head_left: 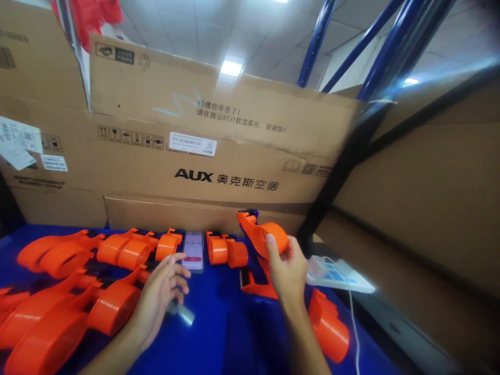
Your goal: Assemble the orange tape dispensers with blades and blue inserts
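My right hand (287, 271) is raised above the blue table (219, 328), closed round an orange plastic tape-dispenser part (263, 234) that it holds tilted. My left hand (160, 294) hovers low over the table with fingers loosely curled. A small grey metal piece (182, 311) sticks out under its fingers. Whether the hand grips it is unclear. A phone (194, 251) with a lit screen lies flat just beyond the left hand's fingertips.
Several orange dispenser parts lie in rows at the left (78, 291), two by the phone (226, 251), others under and right of my right arm (330, 328). Cardboard boxes (219, 151) wall the back. A white power strip (339, 275) with cable lies right.
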Tool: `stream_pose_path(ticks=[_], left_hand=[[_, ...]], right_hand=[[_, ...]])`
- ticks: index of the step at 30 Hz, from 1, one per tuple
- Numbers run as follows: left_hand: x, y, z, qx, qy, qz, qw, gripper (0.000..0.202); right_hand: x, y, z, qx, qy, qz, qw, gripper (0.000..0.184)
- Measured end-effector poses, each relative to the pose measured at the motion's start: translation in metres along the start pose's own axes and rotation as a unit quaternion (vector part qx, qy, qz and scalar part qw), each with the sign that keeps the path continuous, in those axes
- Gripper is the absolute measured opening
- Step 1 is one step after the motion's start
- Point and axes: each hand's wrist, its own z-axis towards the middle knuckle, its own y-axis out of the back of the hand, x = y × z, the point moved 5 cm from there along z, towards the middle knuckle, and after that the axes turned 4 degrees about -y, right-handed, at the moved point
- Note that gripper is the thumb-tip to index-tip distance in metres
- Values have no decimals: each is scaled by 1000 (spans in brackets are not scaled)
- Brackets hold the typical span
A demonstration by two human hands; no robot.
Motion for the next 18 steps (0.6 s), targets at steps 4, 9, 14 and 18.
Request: stream_pose_path(ticks=[4,9,14,18], left_hand=[[0,-2,-2,10,-20,20,1000,39],[1,0,-2,4,-14,19,1000,38],[0,-1,-2,-6,-10,22,1000,38],[-1,-3,-5,-7,-15,45,999,35]], right_hand=[[-9,2,11,18,-36,-193,980,48],[-15,-11,13,79,-33,-330,940,52],[-19,-23,14,100,-33,-367,924,60],[-23,-29,14,103,-27,-369,923,62]])
